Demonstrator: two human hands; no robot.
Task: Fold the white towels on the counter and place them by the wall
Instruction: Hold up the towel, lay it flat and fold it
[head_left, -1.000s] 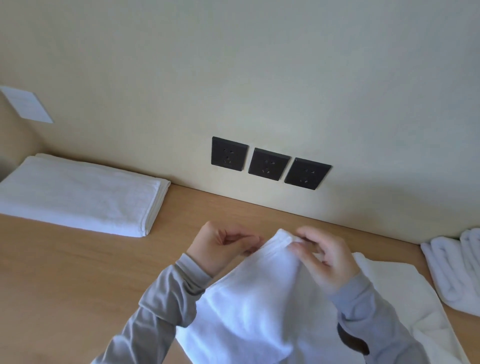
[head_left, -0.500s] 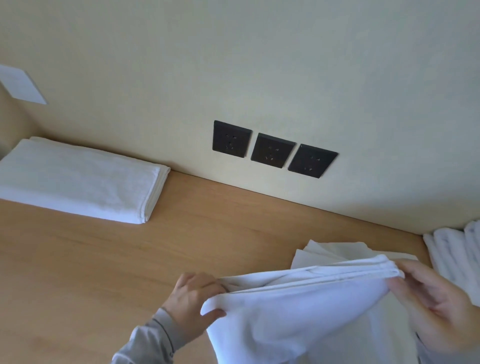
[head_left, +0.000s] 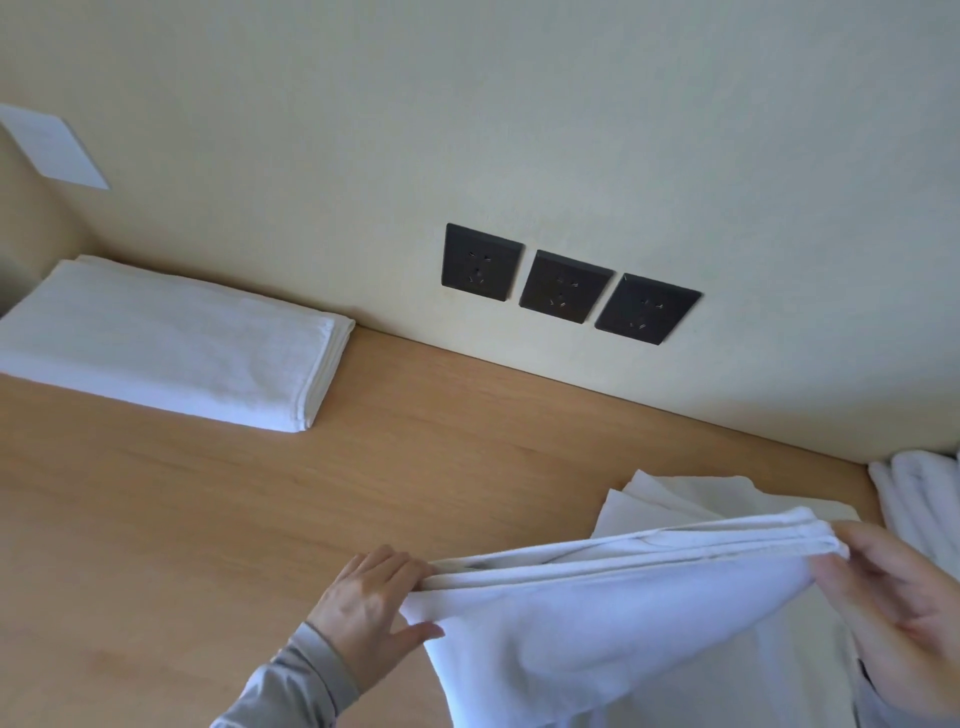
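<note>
Item: soft white cotton towel (head_left: 613, 618), stretched below the three black wall sockets (head_left: 566, 286). I saw the left hand (head_left: 369, 597) and right hand (head_left: 904, 613) each pinching an end of its doubled edge. Step: folding. Next, I judged: lay flat, fold again.

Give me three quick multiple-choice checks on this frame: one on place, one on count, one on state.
1. Where is the folded towel?
A. left, against the wall
B. under the sockets
C. at the counter's front edge

2. How many black wall sockets?
A. two
B. three
C. four

3. The towel being folded is:
A. flat on the counter
B. rolled up
C. held stretched between both hands

Answers: 1 A, it lies at the wall, left of the sockets. 2 B, three plates in a row. 3 C, left hand and right hand each pinch an end.
</note>
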